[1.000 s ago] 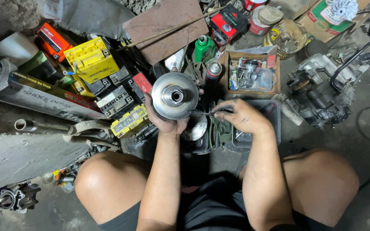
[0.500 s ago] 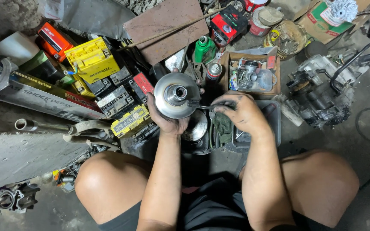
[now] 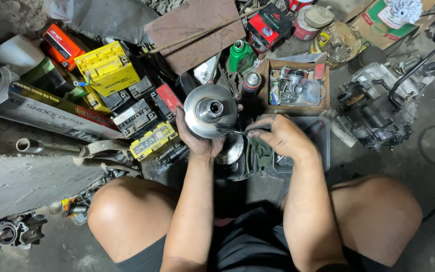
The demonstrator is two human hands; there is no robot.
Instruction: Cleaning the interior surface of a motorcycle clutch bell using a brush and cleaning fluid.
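My left hand (image 3: 200, 141) grips a round silver metal pulley disc (image 3: 210, 111) from below, its central hub facing up at me. My right hand (image 3: 280, 137) holds a thin dark brush (image 3: 230, 130) whose tip rests against the disc's lower edge near the hub. Both hands are greasy. Below them lie a dark tray (image 3: 320, 151) and a green rag (image 3: 264, 152), partly hidden by my right hand.
Several yellow and black batteries (image 3: 107, 68) lie to the left beside a metal pipe (image 3: 51, 147). A wooden box of small parts (image 3: 295, 86), a green bottle (image 3: 240, 54) and a spray can (image 3: 251, 81) stand behind. An engine block (image 3: 373, 108) sits at right. My knees frame the bottom.
The disc has tilted so its hub faces more toward me, and the brush tip has come in against its lower edge. Both hands stayed in about the same place.
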